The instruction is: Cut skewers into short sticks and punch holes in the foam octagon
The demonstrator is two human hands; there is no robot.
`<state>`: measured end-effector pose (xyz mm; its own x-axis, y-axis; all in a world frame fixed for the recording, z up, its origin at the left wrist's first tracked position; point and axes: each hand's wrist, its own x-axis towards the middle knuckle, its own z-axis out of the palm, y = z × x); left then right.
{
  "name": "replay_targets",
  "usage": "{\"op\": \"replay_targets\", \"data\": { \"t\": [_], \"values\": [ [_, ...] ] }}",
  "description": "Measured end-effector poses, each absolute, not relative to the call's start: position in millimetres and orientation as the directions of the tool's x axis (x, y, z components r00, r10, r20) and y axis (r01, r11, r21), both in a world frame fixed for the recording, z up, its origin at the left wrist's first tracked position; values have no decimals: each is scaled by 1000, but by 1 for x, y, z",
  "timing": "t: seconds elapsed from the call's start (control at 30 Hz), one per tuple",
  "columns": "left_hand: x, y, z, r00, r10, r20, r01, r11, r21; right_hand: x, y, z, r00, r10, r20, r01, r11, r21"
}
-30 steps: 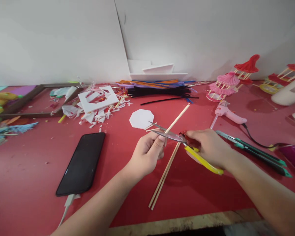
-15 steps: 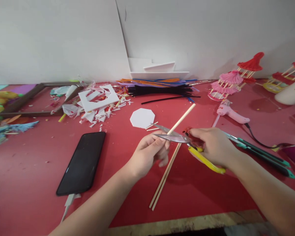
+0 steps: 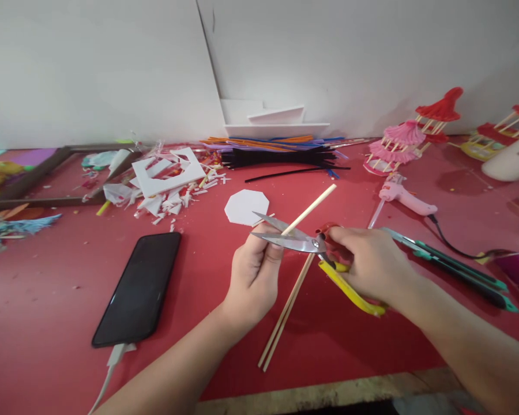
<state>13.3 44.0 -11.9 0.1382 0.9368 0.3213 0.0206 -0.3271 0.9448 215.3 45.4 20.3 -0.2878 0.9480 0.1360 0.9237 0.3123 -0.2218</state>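
Desk [image 3: 207,323] of smooth red meets a pale wall [image 3: 328,57] at the back and ends in a worn, tan front edge [image 3: 328,393]. Above it, the left hand [image 3: 255,279] pinches a slim wooden stick [image 3: 312,207] between thumb and fingers; the right hand [image 3: 374,259] is wrapped around the handles of metal scissors [image 3: 293,242], their blades parted with the stick between them. Two straight sticks [image 3: 290,301] lie below, nearly side by side. A flat white octagon [image 3: 244,204] sits just beyond the blades. Red surface stretches from these sticks to a glossy black phone [image 3: 138,288].
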Motion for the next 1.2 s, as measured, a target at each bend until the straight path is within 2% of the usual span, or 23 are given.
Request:
{"op": "replay_targets", "data": {
  "t": [0.1,0.2,0.3,0.4,0.67,0.8,0.9,1.0,1.1,1.2],
  "values": [
    [13,45,-12,245,940,236,-198,-190,962,222,49,18,-342,926,158,897,372,-239],
    [13,46,-6,368,916,162,-382,-10,924,228,53,18,-386,908,161,870,416,-263],
    [12,47,-1,456,883,109,-490,147,859,231,56,18,-413,898,154,852,440,-284],
    [12,48,1,522,848,87,-525,240,817,232,58,17,-425,888,174,833,459,-309],
    [19,49,-3,461,883,95,-542,195,817,232,62,19,-456,884,98,770,448,-454],
    [12,55,6,287,956,60,-574,122,810,238,69,18,-398,913,86,797,391,-461],
    [7,61,7,78,996,39,-492,4,871,242,74,13,-153,987,54,895,162,-416],
    [6,62,0,-49,997,55,-263,-66,963,243,80,8,104,995,8,944,-96,-315],
    [9,57,-5,-12,994,111,71,-110,991,244,84,0,145,989,17,968,-138,-208],
    [11,50,-4,84,975,203,369,-220,903,249,84,-7,75,996,51,992,-70,-101]
  ]
}}
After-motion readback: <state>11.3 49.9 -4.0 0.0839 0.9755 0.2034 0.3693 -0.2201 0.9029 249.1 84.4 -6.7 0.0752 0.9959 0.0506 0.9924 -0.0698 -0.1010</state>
